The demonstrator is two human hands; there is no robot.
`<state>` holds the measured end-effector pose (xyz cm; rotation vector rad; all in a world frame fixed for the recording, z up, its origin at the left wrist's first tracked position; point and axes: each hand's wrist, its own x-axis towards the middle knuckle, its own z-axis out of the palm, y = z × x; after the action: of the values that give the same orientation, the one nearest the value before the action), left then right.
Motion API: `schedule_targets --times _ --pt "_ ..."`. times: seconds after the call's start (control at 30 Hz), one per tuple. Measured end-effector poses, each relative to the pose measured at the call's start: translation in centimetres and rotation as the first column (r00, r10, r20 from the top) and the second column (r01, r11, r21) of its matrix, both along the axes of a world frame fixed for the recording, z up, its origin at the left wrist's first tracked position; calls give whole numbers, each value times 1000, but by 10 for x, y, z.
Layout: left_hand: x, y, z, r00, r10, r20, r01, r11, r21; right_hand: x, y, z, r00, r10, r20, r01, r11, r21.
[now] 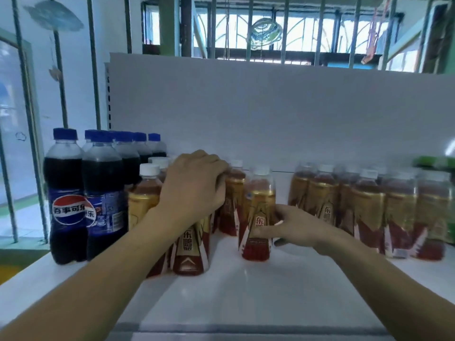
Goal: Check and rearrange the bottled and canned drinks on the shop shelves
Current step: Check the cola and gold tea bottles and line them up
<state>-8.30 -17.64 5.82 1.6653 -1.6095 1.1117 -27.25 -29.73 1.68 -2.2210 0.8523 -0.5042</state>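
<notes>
— What carries it all?

— A white shelf with a plain white back panel. At its left end stand dark cola bottles with blue caps. The front label reads 百事可乐 across the red, white and blue Pepsi roundel.

— And the rest?

— Amber drink bottles with white caps and gold-and-red labels. A blurred cluster of them stands at the right, its writing mostly too smeared to read.

— The hands?

— The left hand curls its grip over the top of one front bottle near the cola, hiding the cap. The label below shows 东鹏. The right hand holds a lone bottle standing mid-shelf, with thumb and fingers round its lower label, covering the writing under 东.

— Anything else?

— Something green at the right edge, cut off and too blurred to name.
</notes>
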Motion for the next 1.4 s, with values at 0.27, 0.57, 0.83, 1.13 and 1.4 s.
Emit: schedule_targets --times 0.27,0.57,0.83,1.13,1.4 --pt "5 -2 -8 998 -58 33 61 994 -89 69 20 -13 994 -92 65 100 987 -125" --pt "3 1 -7 996 -43 80 44 999 -19 74 31 -26 989 -142 -45 131 972 -197" --pt "-16 2 2 988 -3 153 -2 999 32 5 1 43 937 -279 -210 159 876 -455" --pt "-93 -80 -27 862 -230 -451 425 813 398 -38 -86 70 862 -489 -132 369 786 -495" --pt "-97 -122 -71 613 -138 -778 609 710 355 -54 -92 61 916 -354 192 395 699 -596"
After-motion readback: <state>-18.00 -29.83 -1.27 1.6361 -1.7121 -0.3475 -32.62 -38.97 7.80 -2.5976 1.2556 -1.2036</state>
